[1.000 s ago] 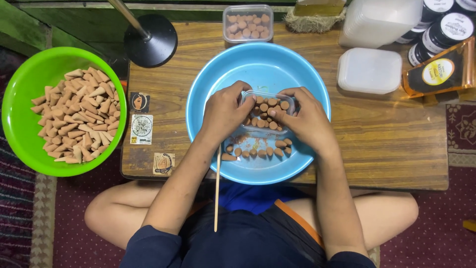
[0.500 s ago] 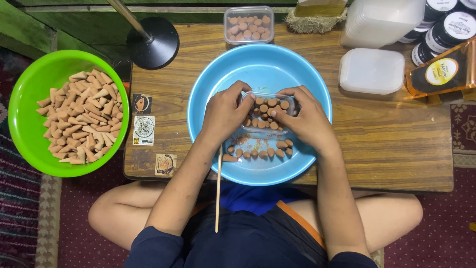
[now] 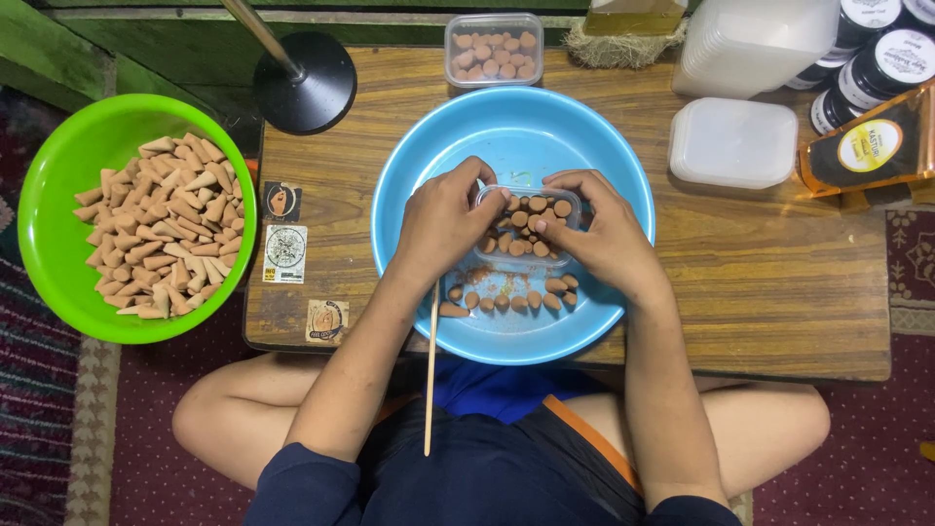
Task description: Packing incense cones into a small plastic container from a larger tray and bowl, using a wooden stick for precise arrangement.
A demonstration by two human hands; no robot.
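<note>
I see my left hand (image 3: pixel 443 219) and my right hand (image 3: pixel 599 229) both inside the blue bowl (image 3: pixel 419 146), which stands in the middle of the wooden tabletop (image 3: pixel 779 273). Between them is a small clear box (image 3: pixel 531 224) full of brown cones. The fingers of the left hand are curled on the box edge at 9 o'clock, and the fingers of the right hand are bent over its edge at 3 o'clock, the tips touching the cones inside. Both hands grip the box, not wide open. At 6 o'clock from the box, a row of loose cones (image 3: pixel 511 297) lies on the bowl floor. A thin wooden stick (image 3: pixel 430 380) goes down from under the left wrist toward my lap. At 9 o'clock from the blue bowl, well apart, a green bowl (image 3: pixel 58 166) holds a heap of cones. At 12 o'clock stands another filled clear box (image 3: pixel 492 47), and at 2 o'clock a white lidded box (image 3: pixel 732 141).
</note>
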